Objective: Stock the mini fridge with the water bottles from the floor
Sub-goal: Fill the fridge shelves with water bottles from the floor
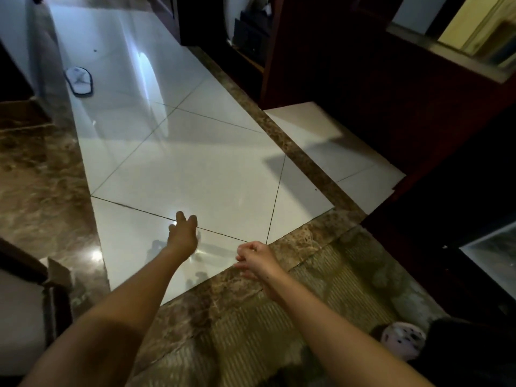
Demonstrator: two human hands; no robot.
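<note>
No water bottle shows clearly in the head view. My left hand (pixel 183 235) reaches low over the white floor tiles (pixel 195 169), fingers stretched forward and apart. A faint clear glint lies by its fingertips; I cannot tell what it is. My right hand (pixel 257 259) hovers over the edge where white tile meets brown marble, fingers loosely curled and apart, holding nothing. A dark unit with a reflective panel (pixel 491 255) stands at the right edge; whether it is the mini fridge is unclear.
Dark wooden cabinets (pixel 363 79) line the right side. A white slipper (pixel 79 81) lies far left on the tiles. A cardboard box (pixel 25 113) sits at the left edge. A ribbed mat (pixel 279 331) and a pink slipper (pixel 403 340) are near me.
</note>
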